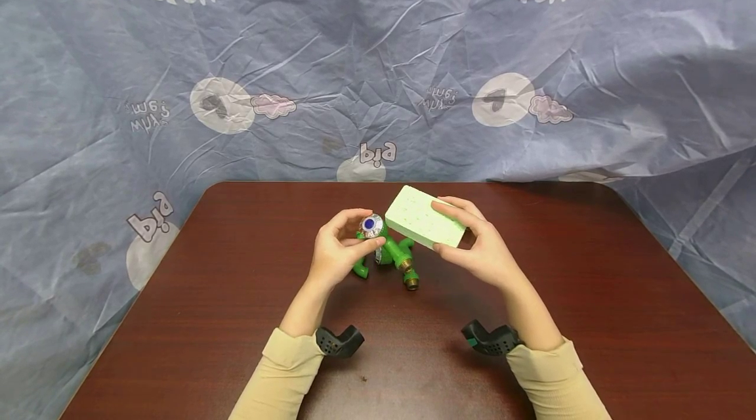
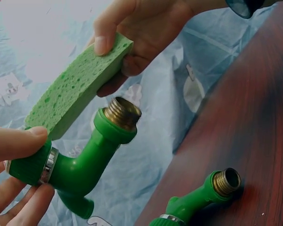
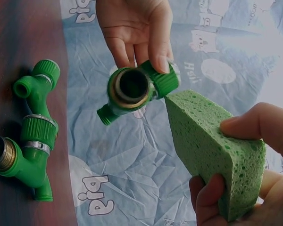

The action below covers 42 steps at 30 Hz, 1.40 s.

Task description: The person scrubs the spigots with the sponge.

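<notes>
Green tap, head view: I see my left hand [image 1: 339, 251] pinching a green plastic tap [image 1: 373, 228] by its knob end, lifted just above the table [image 1: 236, 289], blue-capped knob turned up toward me so the body stays reachable.
Sponge, head view: my right hand [image 1: 475, 244] holds a pale green sponge [image 1: 425, 216], thumb on the near long edge and fingers over the far one, its left end touching or just beside the held tap.
Spare taps, head view: more green taps [image 1: 401, 261] lie on the table under and between my hands; how many, I cannot tell from here.
Left wrist view: fingers and thumb close round the knob of the tap [image 2: 80, 162], leaving the brass threaded mouth pointing up and free. The sponge [image 2: 78, 84] rests its broad face against the knob side, near my thumb. One spare tap [image 2: 198, 200] lies on the table below.
Right wrist view: thumb and fingers clamp the sponge [image 3: 210, 148] across its thickness, so one corner reaches the tap [image 3: 134, 89]. The brass mouth faces this camera. Two spare taps [image 3: 30, 132] lie end to end on the table at left.
Backdrop: a wrinkled blue printed cloth [image 1: 378, 79] hangs behind the table.
</notes>
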### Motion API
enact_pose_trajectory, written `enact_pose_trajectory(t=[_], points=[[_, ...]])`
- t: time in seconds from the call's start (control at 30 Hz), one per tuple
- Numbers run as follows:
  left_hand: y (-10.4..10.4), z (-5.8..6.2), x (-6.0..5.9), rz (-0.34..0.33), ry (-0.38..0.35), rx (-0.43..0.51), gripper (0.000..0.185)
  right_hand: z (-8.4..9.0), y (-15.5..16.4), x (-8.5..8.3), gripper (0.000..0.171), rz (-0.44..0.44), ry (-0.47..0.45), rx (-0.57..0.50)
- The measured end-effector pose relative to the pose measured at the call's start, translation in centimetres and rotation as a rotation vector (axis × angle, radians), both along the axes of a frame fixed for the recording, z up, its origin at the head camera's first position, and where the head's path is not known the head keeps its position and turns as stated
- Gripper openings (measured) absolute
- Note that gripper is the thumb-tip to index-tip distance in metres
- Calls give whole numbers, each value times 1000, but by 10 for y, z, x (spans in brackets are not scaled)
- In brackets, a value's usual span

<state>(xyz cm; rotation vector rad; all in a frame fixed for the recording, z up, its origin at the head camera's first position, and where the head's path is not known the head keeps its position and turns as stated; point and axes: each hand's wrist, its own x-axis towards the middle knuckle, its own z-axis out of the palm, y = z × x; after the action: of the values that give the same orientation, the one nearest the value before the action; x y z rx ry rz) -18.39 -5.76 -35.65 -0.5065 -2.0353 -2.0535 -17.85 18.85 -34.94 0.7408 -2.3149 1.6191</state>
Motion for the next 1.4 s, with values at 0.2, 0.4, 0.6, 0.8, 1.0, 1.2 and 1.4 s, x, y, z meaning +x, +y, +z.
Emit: enact_pose_trajectory(t=[0.2, 0.4, 0.6, 0.8, 1.0, 1.2, 1.4], points=[[1, 5, 4, 117, 66, -51, 41, 3, 3, 2, 61, 16, 17, 38], [3, 2, 4, 172, 99, -31, 42, 2, 5, 1, 61, 83, -2, 61], [6, 2, 5, 202, 104, 10, 44, -1, 6, -1, 61, 107, -2, 86], [9, 3, 7, 229, 147, -10, 45, -4, 3, -2, 63, 105, -23, 89], [8, 3, 6, 228, 195, -38, 43, -6, 1, -3, 62, 64, -2, 138], [10, 3, 8, 241, 142, -41, 42, 3, 7, 0, 61, -33, 36, 149], [9, 3, 7, 238, 85, -27, 42, 20, -1, 12, 58, -30, 51, 104]])
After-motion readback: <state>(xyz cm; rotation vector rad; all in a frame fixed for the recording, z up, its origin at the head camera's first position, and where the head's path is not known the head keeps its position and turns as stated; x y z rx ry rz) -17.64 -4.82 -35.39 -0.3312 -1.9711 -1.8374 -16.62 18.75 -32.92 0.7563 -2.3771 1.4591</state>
